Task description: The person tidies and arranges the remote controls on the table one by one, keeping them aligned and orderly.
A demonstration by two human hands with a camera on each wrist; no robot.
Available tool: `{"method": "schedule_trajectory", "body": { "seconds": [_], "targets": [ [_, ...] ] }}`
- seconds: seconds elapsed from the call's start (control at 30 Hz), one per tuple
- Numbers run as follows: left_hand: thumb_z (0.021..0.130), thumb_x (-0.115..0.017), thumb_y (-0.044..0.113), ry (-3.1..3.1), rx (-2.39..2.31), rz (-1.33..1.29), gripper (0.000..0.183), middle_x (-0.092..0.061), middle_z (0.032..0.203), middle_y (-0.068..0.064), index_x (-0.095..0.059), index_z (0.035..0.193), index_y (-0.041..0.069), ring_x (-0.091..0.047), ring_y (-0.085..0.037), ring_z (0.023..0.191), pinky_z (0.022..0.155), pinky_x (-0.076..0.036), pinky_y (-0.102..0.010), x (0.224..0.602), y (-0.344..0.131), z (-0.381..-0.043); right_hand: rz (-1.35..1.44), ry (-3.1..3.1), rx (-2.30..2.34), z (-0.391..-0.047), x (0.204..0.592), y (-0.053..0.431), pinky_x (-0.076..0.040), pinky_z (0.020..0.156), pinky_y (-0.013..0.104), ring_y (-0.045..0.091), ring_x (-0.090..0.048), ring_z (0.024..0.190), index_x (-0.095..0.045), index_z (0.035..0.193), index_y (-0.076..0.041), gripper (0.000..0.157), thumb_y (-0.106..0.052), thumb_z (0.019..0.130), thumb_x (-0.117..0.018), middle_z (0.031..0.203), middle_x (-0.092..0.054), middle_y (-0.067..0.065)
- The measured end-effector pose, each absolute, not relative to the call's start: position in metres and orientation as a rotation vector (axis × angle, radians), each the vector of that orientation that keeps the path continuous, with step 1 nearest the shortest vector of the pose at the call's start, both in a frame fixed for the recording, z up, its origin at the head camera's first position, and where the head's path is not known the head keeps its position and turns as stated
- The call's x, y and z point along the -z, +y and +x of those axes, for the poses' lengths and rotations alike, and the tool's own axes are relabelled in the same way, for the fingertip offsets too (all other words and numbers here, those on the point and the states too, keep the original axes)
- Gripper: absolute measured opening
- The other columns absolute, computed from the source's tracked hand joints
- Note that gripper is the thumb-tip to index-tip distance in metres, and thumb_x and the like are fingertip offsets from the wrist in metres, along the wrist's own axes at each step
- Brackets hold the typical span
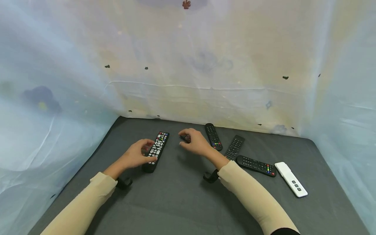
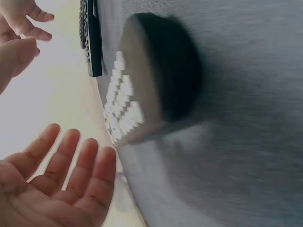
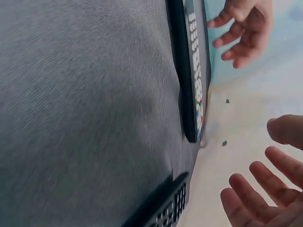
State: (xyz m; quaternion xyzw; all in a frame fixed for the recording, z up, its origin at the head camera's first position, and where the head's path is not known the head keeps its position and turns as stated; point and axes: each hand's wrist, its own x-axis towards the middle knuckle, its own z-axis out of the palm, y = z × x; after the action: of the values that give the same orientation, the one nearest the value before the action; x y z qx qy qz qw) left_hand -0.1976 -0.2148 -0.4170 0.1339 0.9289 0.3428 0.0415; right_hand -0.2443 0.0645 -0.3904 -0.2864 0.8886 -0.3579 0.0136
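Note:
A black remote control with white buttons (image 1: 158, 147) lies on the grey cloth, left of centre. My left hand (image 1: 135, 155) hovers over its left side, thumb and fingers spread apart. In the left wrist view those fingers are extended, and a gap separates them from the remote's thick black end (image 2: 177, 71). To the right, my right hand (image 1: 196, 142) is above a dark remote (image 1: 186, 138), which it mostly hides in the head view. The right wrist view has this second remote (image 3: 163, 210) on the cloth, apart from the loosely bent, spread fingers.
Right of my right hand lie a black remote (image 1: 213, 136), a dark slim remote (image 1: 235, 147), another black remote (image 1: 256, 165) with coloured buttons and a white remote (image 1: 291, 179). The grey-covered table (image 1: 176, 202) is bordered by pale patterned curtains (image 1: 205, 49).

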Motion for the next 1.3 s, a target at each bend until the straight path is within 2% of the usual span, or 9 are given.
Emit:
{"method": "schedule_trajectory", "body": {
  "seconds": [0.13,0.33,0.53,0.8,1.1,1.3],
  "targets": [
    [0.082,-0.077,0.031,2.838,-1.069,0.508,0.063,-0.053,0.131,-0.010,-0.050,0.135,0.011,-0.056,-0.029,0.113,0.087,-0.051,-0.044,0.410,-0.204,-0.211,-0.878,2.782,1.124,-0.241,0.389,0.077,-0.051,0.089,0.040,0.033,-0.062,0.108,-0.061,0.125,-0.010,0.037,-0.019,0.090,-0.068,0.125,-0.060,0.014],
    [0.082,-0.077,0.032,2.811,-1.067,0.629,0.060,-0.053,0.132,-0.009,-0.052,0.133,0.014,-0.055,-0.030,0.116,0.088,-0.051,-0.044,0.396,-0.183,-0.230,-0.845,2.809,1.125,-0.235,0.389,0.097,-0.051,0.088,0.042,0.032,-0.062,0.106,-0.060,0.127,-0.009,0.040,-0.020,0.090,-0.068,0.125,-0.061,0.014],
    [0.082,-0.076,0.032,2.774,-1.036,0.660,0.059,-0.053,0.134,-0.008,-0.051,0.134,0.016,-0.054,-0.030,0.118,0.090,-0.050,-0.043,0.389,-0.166,-0.249,-0.719,2.865,1.079,-0.232,0.391,0.119,-0.052,0.084,0.043,0.030,-0.062,0.103,-0.060,0.125,-0.014,0.039,-0.024,0.089,-0.069,0.123,-0.061,0.013],
    [0.084,-0.074,0.034,2.733,-0.956,0.699,0.064,-0.049,0.140,-0.010,-0.047,0.139,0.016,-0.052,-0.029,0.123,0.097,-0.046,-0.047,0.387,-0.144,-0.272,-0.599,2.955,0.991,-0.229,0.396,0.136,-0.050,0.074,0.039,0.024,-0.061,0.087,-0.061,0.123,-0.013,0.040,-0.028,0.087,-0.070,0.116,-0.063,0.015],
    [0.084,-0.074,0.030,2.719,-0.855,0.694,0.066,-0.046,0.141,-0.010,-0.047,0.140,0.011,-0.049,-0.030,0.125,0.100,-0.044,-0.048,0.403,-0.125,-0.302,-0.476,2.963,1.034,-0.225,0.417,0.142,-0.052,0.077,0.044,0.029,-0.064,0.095,-0.060,0.124,-0.005,0.047,-0.031,0.086,-0.071,0.109,-0.066,0.017],
    [0.085,-0.073,0.031,2.732,-0.785,0.658,0.067,-0.043,0.142,-0.011,-0.045,0.142,0.013,-0.045,-0.031,0.129,0.102,-0.041,-0.050,0.411,-0.120,-0.315,-0.356,3.010,1.045,-0.221,0.428,0.145,-0.051,0.081,0.047,0.030,-0.063,0.096,-0.061,0.122,-0.004,0.046,-0.027,0.084,-0.072,0.107,-0.065,0.017]
  ]
}}
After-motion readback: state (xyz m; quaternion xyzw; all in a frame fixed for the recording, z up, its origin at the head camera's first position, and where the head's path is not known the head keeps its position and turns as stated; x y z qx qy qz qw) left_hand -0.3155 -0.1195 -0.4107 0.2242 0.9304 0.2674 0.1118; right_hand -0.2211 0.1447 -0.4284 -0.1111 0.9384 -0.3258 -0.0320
